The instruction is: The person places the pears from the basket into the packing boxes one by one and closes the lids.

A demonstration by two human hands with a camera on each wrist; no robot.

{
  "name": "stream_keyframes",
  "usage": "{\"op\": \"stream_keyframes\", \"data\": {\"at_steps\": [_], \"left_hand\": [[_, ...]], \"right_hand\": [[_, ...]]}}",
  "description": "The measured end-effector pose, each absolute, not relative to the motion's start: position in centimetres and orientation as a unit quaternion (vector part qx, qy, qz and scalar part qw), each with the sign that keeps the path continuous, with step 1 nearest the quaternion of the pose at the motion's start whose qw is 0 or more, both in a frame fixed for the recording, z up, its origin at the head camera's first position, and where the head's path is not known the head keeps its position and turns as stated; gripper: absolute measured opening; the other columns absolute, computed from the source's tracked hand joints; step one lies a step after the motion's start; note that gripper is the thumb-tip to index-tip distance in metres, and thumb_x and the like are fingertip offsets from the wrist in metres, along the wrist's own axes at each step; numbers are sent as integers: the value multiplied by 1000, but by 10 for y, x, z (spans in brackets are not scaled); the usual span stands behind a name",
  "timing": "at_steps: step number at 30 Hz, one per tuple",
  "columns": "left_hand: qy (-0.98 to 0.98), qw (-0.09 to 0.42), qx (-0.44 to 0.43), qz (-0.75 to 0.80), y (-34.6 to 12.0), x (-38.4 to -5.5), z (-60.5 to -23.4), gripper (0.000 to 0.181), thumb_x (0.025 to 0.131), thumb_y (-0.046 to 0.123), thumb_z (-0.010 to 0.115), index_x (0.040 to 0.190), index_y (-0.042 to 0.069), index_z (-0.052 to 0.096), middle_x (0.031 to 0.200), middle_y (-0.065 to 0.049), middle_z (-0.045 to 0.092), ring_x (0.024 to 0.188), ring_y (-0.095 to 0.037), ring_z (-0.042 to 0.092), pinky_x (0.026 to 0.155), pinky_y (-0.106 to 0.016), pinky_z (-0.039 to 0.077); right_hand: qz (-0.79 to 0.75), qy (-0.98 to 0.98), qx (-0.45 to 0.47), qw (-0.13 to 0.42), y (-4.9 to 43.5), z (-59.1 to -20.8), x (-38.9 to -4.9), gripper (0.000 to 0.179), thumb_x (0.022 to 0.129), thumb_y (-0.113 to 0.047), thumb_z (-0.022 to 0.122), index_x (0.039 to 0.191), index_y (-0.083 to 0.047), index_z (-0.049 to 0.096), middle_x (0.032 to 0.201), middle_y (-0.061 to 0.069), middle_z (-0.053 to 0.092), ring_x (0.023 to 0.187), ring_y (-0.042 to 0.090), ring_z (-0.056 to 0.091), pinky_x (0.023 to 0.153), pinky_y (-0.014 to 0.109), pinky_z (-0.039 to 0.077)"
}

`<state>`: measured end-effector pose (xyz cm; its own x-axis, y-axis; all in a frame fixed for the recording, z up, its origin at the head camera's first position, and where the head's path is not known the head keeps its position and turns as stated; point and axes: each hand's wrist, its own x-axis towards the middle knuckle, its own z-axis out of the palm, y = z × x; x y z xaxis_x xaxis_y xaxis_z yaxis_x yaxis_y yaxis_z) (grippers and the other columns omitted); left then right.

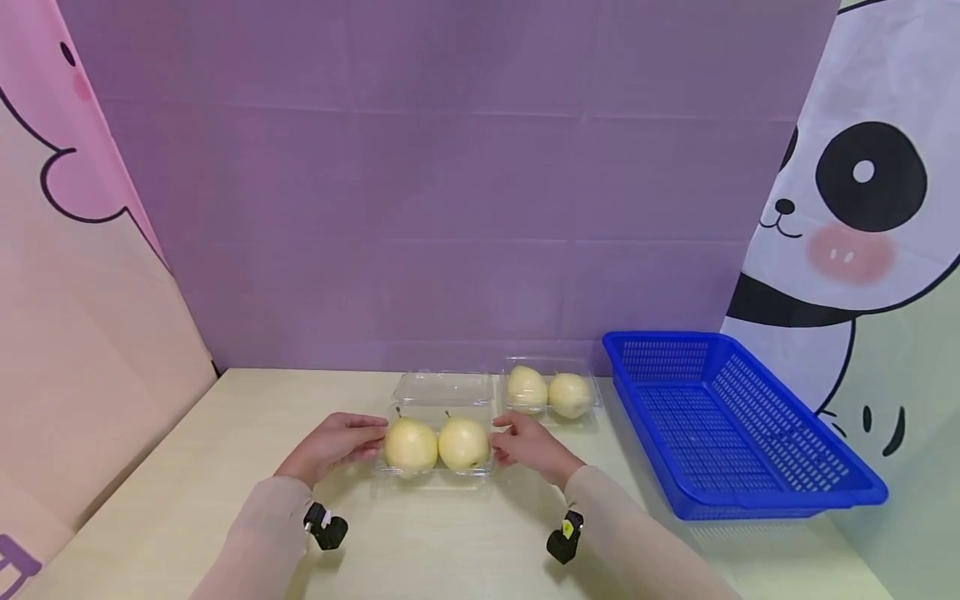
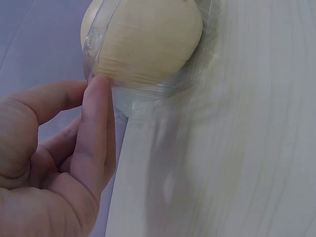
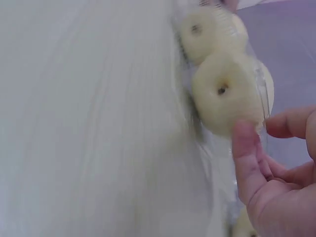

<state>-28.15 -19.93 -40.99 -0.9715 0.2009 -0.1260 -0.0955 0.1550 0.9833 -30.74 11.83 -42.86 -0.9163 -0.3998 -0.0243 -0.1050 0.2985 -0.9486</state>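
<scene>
A clear plastic clamshell box (image 1: 444, 389) stands on the table, its lid raised at the back. Inside are two round pale-yellow pears (image 1: 411, 447), side by side with stems up. My left hand (image 1: 347, 443) pinches the box's left rim between thumb and fingers; the left wrist view shows the fingertips on the plastic beside a pear (image 2: 148, 42). On the opposite side, my right hand (image 1: 534, 447) pinches the right rim. From the right wrist, that hand's thumb and forefinger meet at the edge by the nearer pear (image 3: 234, 94).
A second clear box with two pears (image 1: 570, 395) sits behind, to the right, close to my right hand. Further right stands a blue plastic basket (image 1: 780, 502) with slotted walls and nothing in it. A purple cloth (image 1: 450, 208) hangs along the table's back edge.
</scene>
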Motion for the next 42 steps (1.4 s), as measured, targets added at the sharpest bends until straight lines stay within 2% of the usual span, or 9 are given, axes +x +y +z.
{"op": "stream_keyframes", "data": {"at_steps": [10, 23, 28, 34, 42], "left_hand": [[750, 112, 25, 652, -201, -286, -410, 41, 99, 3, 61, 132, -20, 50, 95, -8, 69, 79, -10, 66, 74, -23, 58], [763, 129, 31, 632, -208, -291, -412, 45, 97, 7, 65, 131, -19, 52, 100, -8, 68, 84, -14, 65, 78, -27, 59], [779, 121, 54, 613, -210, -295, -408, 47, 98, 9, 64, 132, -20, 50, 115, -17, 66, 98, -21, 65, 90, -35, 56], [803, 98, 68, 584, -207, -302, -405, 49, 99, 12, 60, 134, -20, 47, 133, -31, 55, 117, -34, 59, 101, -44, 50], [806, 86, 35, 584, -196, -318, -403, 50, 101, 10, 56, 138, -20, 42, 138, -33, 51, 125, -41, 53, 106, -46, 45]], "right_hand": [[-677, 708, -118, 161, 115, -434, -311, 44, 96, 1, 57, 134, 17, 42, 87, 8, 58, 73, 13, 58, 71, 25, 55], [-684, 701, -116, 163, 113, -436, -306, 41, 97, 2, 55, 132, 17, 42, 88, 8, 56, 73, 13, 56, 70, 23, 55], [-685, 701, -117, 160, 113, -436, -306, 41, 96, 3, 56, 132, 17, 42, 87, 8, 56, 72, 14, 56, 69, 23, 55], [-685, 702, -116, 158, 113, -435, -305, 40, 96, 3, 56, 131, 17, 42, 86, 8, 55, 71, 13, 56, 68, 23, 55], [-682, 706, -113, 154, 115, -432, -303, 40, 97, 3, 55, 132, 17, 42, 88, 9, 55, 72, 14, 55, 69, 23, 55]]}}
